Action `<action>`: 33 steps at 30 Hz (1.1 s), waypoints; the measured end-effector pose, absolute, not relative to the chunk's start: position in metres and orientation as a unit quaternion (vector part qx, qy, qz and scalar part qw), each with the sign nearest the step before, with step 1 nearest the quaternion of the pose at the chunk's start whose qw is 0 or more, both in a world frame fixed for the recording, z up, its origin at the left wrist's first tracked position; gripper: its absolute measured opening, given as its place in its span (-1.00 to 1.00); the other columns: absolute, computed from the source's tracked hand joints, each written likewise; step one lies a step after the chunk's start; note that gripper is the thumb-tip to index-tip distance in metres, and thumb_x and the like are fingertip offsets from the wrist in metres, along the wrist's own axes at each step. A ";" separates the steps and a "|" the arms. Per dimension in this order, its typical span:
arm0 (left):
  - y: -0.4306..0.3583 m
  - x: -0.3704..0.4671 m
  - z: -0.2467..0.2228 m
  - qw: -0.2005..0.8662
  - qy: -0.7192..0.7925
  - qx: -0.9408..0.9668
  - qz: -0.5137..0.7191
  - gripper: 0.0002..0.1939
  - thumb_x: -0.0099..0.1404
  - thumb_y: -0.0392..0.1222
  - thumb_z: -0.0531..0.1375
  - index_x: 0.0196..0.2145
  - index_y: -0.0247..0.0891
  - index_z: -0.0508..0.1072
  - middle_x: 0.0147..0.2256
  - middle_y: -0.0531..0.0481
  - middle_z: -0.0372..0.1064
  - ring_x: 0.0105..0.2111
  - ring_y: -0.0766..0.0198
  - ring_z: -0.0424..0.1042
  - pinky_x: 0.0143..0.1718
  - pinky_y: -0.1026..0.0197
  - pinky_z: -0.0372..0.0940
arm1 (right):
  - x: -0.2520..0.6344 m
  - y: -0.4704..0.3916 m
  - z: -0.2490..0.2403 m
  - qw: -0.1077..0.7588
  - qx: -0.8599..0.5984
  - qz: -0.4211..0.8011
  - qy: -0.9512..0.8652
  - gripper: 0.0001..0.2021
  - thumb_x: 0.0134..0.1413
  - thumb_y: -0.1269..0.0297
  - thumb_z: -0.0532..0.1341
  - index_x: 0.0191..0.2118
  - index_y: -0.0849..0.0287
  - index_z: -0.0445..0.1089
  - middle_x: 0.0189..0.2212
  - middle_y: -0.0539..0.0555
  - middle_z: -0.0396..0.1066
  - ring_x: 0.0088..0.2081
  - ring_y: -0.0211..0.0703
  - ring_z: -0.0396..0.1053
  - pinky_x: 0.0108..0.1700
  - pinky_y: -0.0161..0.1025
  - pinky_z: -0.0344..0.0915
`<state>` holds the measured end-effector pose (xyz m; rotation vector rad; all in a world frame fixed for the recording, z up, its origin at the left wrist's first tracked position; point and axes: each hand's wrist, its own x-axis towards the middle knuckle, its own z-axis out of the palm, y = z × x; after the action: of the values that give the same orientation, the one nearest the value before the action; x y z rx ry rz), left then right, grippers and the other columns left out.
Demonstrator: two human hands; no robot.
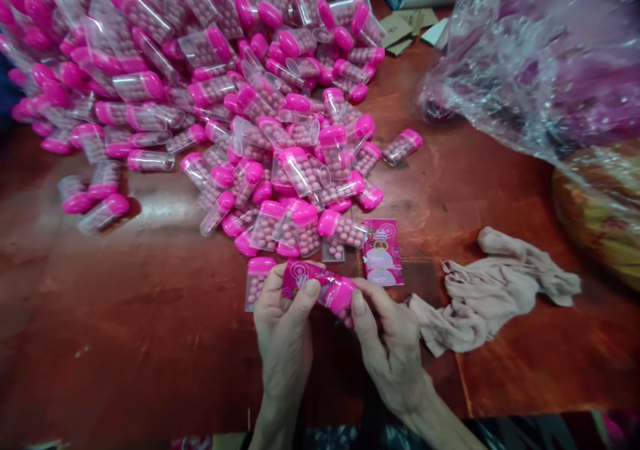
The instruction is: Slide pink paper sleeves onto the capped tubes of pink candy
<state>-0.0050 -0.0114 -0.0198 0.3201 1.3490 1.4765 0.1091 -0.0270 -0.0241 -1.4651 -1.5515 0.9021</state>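
Observation:
My left hand [287, 320] pinches a printed pink label sleeve [300, 277] between thumb and fingers. In my right hand [383, 333] is a small clear candy bottle [340, 297] with a pink cap and round pink candies. The sleeve's right end meets the capped end of this bottle; how far it goes over the cap I cannot tell. Just beyond my hands lies a flat stack of printed labels [383, 253]. Another filled bottle [257, 280] lies on the table beside my left fingers.
A large heap of pink-capped candy bottles [300, 170] covers the far left and middle of the brown table [150, 343]. At right lie a crumpled beige cloth [490, 290], clear plastic bags [540, 70] and a yellowish bundle [600, 203]. Cardboard pieces [405, 27] lie at the back.

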 end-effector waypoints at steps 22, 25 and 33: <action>-0.015 -0.004 -0.015 0.629 0.464 0.143 0.607 -0.69 -0.11 -0.33 0.37 -0.33 -0.26 0.50 -0.34 -0.06 0.52 -0.31 0.11 0.51 -0.28 0.16 0.39 | 0.104 -0.039 -0.017 0.453 -0.564 0.233 -0.650 -0.77 0.16 0.45 0.08 -0.09 0.35 0.34 -0.30 0.28 0.53 -0.30 -0.04 0.51 -0.31 -0.18 0.45; -0.016 -0.004 -0.014 0.640 0.449 0.146 0.606 -0.69 -0.12 -0.30 0.38 -0.33 -0.27 0.52 -0.36 -0.06 0.52 -0.32 0.12 0.51 -0.30 0.19 0.40 | 0.104 -0.040 -0.015 0.452 -0.567 0.215 -0.654 -0.77 0.17 0.43 0.08 -0.07 0.31 0.33 -0.29 0.25 0.53 -0.29 -0.04 0.52 -0.31 -0.18 0.46; -0.015 -0.005 -0.015 0.694 0.425 0.130 0.567 -0.73 -0.13 -0.31 0.38 -0.37 -0.30 0.53 -0.39 -0.07 0.53 -0.34 0.12 0.50 -0.29 0.17 0.38 | 0.098 -0.050 -0.016 0.457 -0.588 0.291 -0.600 -0.71 0.16 0.37 0.08 0.01 0.23 0.24 -0.20 0.20 0.49 -0.34 -0.14 0.51 -0.47 -0.32 0.43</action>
<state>-0.0045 -0.0153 -0.0148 0.2909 0.9487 1.2655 0.0985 -0.0495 -0.0157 -1.4498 -1.4796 0.7162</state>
